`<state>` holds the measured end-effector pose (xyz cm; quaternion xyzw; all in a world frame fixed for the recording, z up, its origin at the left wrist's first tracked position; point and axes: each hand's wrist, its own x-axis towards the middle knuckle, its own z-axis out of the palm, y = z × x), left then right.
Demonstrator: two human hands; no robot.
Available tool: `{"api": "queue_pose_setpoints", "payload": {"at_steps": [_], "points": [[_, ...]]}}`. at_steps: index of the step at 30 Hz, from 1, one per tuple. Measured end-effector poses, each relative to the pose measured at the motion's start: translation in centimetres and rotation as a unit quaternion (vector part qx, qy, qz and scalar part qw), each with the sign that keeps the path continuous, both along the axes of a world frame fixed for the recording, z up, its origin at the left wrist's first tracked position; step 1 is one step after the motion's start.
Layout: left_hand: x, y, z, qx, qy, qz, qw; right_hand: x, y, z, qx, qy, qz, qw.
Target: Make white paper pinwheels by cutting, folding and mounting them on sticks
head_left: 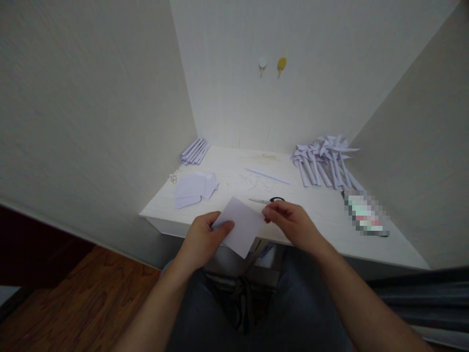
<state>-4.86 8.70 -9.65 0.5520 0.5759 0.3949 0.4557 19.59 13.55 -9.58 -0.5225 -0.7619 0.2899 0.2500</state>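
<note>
My left hand grips a white paper square at its left corner, thumb on top. The square is held diagonally over the table's front edge. At its right corner, my right hand pinches the paper between thumb and fingers. Just beyond the right fingers lies a pair of scissors with black handles, partly hidden by that hand. Farther left on the table, several loose paper squares lie in an overlapping pile.
On the white table are rolled paper sticks at back left, paper pinwheels on sticks at back right, a thin paper strip and a blurred-out item. Small pale bits lie by the left wall. Two hooks hang behind.
</note>
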Motion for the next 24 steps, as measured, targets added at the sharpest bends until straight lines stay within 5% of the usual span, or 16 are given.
{"api": "queue_pose_setpoints", "payload": {"at_steps": [3, 7, 24], "points": [[-0.3, 0.0, 0.3, 0.027, -0.059, 0.024, 0.998, 2.2, 2.6, -0.5, 0.04, -0.145, -0.057, 0.987], [-0.7, 0.0, 1.3, 0.049, -0.074, 0.044, 0.995, 3.5, 4.9, -1.1, 0.052, -0.232, -0.024, 0.971], [-1.1, 0.1, 5.4, 0.105, -0.109, 0.063, 0.986, 2.2, 7.6, 1.6, 0.067, -0.436, 0.074, 0.894]]}}
